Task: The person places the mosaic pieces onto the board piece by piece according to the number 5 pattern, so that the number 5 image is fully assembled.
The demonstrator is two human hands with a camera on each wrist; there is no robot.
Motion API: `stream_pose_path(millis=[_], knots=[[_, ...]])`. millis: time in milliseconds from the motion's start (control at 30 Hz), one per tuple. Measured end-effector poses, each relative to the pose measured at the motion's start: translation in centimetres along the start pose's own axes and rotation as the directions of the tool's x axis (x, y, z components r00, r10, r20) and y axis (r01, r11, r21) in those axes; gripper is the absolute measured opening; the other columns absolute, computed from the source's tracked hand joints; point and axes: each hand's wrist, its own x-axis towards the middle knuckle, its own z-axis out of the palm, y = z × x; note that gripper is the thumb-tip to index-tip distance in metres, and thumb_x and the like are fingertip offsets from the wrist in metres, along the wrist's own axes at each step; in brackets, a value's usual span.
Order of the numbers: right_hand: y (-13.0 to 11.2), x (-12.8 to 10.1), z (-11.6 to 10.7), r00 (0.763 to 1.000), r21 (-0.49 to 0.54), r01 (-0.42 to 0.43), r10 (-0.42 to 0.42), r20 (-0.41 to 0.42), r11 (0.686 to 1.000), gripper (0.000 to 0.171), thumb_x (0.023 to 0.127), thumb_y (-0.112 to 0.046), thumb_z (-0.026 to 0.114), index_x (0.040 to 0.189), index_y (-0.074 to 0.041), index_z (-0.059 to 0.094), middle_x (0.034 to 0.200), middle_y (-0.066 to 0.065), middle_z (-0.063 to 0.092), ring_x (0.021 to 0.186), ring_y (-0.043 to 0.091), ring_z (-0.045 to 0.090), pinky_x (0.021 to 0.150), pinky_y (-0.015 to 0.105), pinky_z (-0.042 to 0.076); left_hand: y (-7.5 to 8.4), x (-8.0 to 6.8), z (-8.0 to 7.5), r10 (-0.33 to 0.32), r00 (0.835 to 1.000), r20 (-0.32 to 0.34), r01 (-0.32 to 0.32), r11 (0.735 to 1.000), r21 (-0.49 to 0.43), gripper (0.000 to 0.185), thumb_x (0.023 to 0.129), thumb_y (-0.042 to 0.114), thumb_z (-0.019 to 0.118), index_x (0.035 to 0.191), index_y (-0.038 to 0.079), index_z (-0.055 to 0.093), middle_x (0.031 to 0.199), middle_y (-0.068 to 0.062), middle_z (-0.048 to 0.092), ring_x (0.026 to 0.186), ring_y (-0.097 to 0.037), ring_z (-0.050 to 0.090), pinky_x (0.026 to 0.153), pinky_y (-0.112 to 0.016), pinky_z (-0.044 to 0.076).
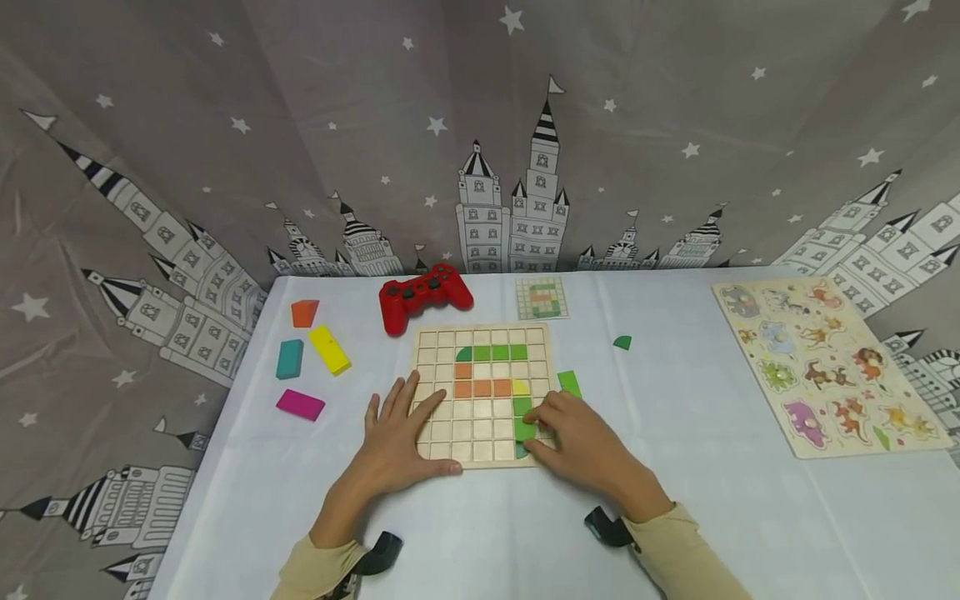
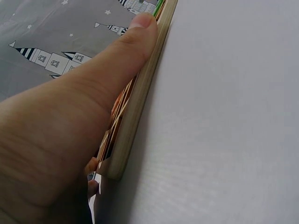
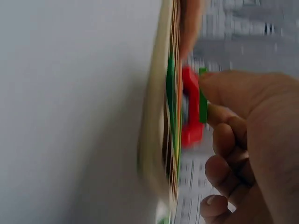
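A wooden grid board (image 1: pixel 483 417) lies mid-table, partly filled with green, orange and yellow tiles. My left hand (image 1: pixel 397 442) rests flat on its lower-left corner, fingers straight; in the left wrist view the thumb (image 2: pixel 135 42) lies along the board's edge (image 2: pixel 140 98). My right hand (image 1: pixel 537 432) pinches a green tile (image 1: pixel 522 430) over the board's lower-right cells. The right wrist view is blurred and shows that green tile (image 3: pixel 202 100) between thumb and finger, just off the board (image 3: pixel 156 116). Another green tile (image 1: pixel 569 382) lies beside the board's right edge.
A red game controller (image 1: pixel 423 293) and a pattern card (image 1: pixel 541 297) sit behind the board. Orange (image 1: pixel 303 312), teal (image 1: pixel 289 358), yellow (image 1: pixel 328 349) and magenta (image 1: pixel 300 404) blocks lie at left. A small green piece (image 1: pixel 622 342) and an animal puzzle (image 1: pixel 825 362) are at right.
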Motion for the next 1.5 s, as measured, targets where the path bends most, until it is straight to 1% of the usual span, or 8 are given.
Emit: stream_pose_path(millis=[133,267,400,667,933,1167,1367,1500], knots=[[-1.8,0.5,1.3,0.999,-0.021,0.041,-0.041,0.026,0.999,0.025,0.088,-0.033,0.079,0.107,-0.017,0.075,0.092,-0.009,0.059,0.082,0.006,0.044,0.074,0.024,0.044,0.0,-0.1,0.1,0.015,1.0,-0.024,-0.015,1.0,0.0,0.109,0.066,0.068,0.082,0.157,0.024,0.042,0.172,-0.017,0.01,0.158,-0.043,0.007,0.121,-0.072,0.003],[-2.4,0.7,2.3,0.997,-0.045,0.051,-0.048,0.061,0.998,0.021,0.089,-0.033,0.077,0.106,-0.02,0.076,0.095,-0.011,0.061,0.083,0.005,0.045,0.076,0.025,0.045,0.0,-0.2,0.1,0.016,0.999,-0.038,-0.017,1.0,-0.008,0.109,0.065,0.067,0.083,0.157,0.024,0.042,0.172,-0.018,0.011,0.157,-0.043,0.008,0.121,-0.072,0.002],[-2.7,0.7,2.7,0.996,-0.056,0.041,-0.036,0.083,0.998,0.019,0.09,-0.033,0.076,0.105,-0.021,0.076,0.095,-0.011,0.062,0.084,0.006,0.046,0.078,0.027,0.046,0.0,-0.3,0.1,0.009,0.999,-0.038,-0.01,1.0,-0.014,0.109,0.065,0.066,0.084,0.157,0.024,0.042,0.172,-0.017,0.011,0.157,-0.042,0.007,0.121,-0.072,0.002],[-3.0,0.6,2.4,0.997,-0.069,0.009,-0.004,0.074,0.998,0.017,0.089,-0.03,0.076,0.102,-0.019,0.075,0.084,-0.012,0.055,0.079,0.006,0.043,0.073,0.025,0.041,0.1,-0.3,0.2,0.016,0.999,-0.048,-0.018,0.999,-0.028,0.109,0.065,0.066,0.085,0.156,0.024,0.042,0.172,-0.017,0.011,0.158,-0.042,0.007,0.121,-0.071,0.002],[-3.6,0.6,2.0,0.998,-0.117,-0.008,0.015,0.055,0.993,0.011,0.087,-0.027,0.077,0.096,-0.021,0.076,0.088,-0.011,0.062,0.079,0.008,0.047,0.068,0.023,0.037,-0.1,-0.2,0.3,0.017,0.999,-0.043,-0.018,1.0,-0.017,0.11,0.065,0.069,0.084,0.157,0.024,0.042,0.172,-0.017,0.011,0.158,-0.042,0.007,0.122,-0.07,0.002],[-3.6,0.5,1.8,0.997,-0.111,-0.025,0.032,0.068,0.994,0.018,0.087,-0.032,0.08,0.1,-0.02,0.08,0.086,-0.012,0.061,0.076,0.006,0.041,0.067,0.021,0.034,0.0,-0.3,0.2,0.02,0.999,-0.045,-0.021,0.999,-0.026,0.11,0.065,0.067,0.084,0.157,0.023,0.042,0.172,-0.017,0.011,0.158,-0.042,0.008,0.121,-0.07,0.002],[-2.9,0.3,1.4,0.996,-0.1,-0.028,0.036,0.078,0.995,0.02,0.088,-0.035,0.08,0.102,-0.022,0.08,0.087,-0.014,0.061,0.078,0.005,0.042,0.07,0.022,0.035,0.1,-0.3,0.1,0.018,0.999,-0.044,-0.019,0.999,-0.029,0.11,0.065,0.066,0.085,0.157,0.023,0.042,0.172,-0.017,0.01,0.158,-0.042,0.007,0.122,-0.07,0.001],[-1.3,0.2,0.5,0.998,-0.085,-0.048,0.052,0.041,0.995,0.025,0.088,-0.04,0.079,0.103,-0.021,0.079,0.088,-0.013,0.061,0.078,0.006,0.042,0.073,0.025,0.038,0.1,-0.3,0.0,0.017,0.999,-0.04,-0.018,0.999,-0.03,0.111,0.065,0.066,0.085,0.157,0.023,0.041,0.172,-0.017,0.009,0.158,-0.042,0.006,0.122,-0.07,0.0]])
